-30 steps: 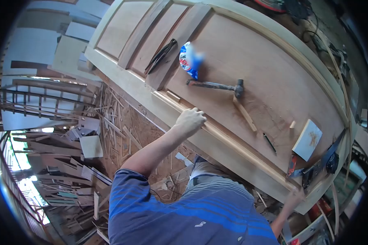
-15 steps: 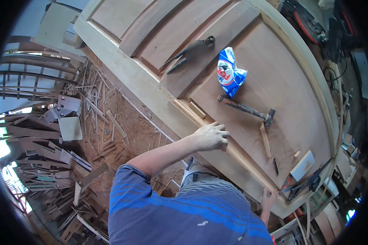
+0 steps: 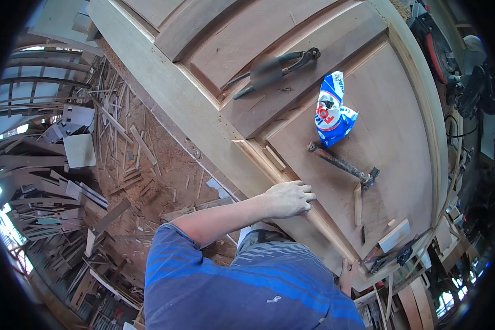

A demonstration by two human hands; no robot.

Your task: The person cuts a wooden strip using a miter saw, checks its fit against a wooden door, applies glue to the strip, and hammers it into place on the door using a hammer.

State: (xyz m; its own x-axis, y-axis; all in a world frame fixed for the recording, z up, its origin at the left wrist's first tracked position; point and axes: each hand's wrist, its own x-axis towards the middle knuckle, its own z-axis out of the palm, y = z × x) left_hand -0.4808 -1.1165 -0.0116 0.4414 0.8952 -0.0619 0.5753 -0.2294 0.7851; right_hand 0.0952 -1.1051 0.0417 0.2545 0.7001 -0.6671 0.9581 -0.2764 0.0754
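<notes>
A large panelled wooden door (image 3: 253, 179) lies flat in front of me. My left hand (image 3: 289, 199) is closed, its fingers curled over a long, thin wooden moulding strip (image 3: 327, 228) along the panel's near edge. At the strip's lower right end, my right hand (image 3: 347, 274) has its fingertips against it at the frame's edge; part of that hand is hidden. A hammer (image 3: 344, 165) rests on the panel beyond my left hand. Above it lies a crumpled blue and white packet (image 3: 335, 118). Pincers (image 3: 300, 60) lie across a crosspiece, partly blurred.
A short wood strip (image 3: 358, 204), a dark pencil-like stick (image 3: 363, 235) and a pale block (image 3: 394, 235) lie on the panel's right part. Wood scraps (image 3: 137, 146) and sawdust cover the floor at left. A dark power tool with a red edge (image 3: 434, 52) stands beyond the door.
The view has shifted, so the door and its tools appear displaced. My left hand stays on the moulding strip with its fingers more bunched; my right hand stays at its end.
</notes>
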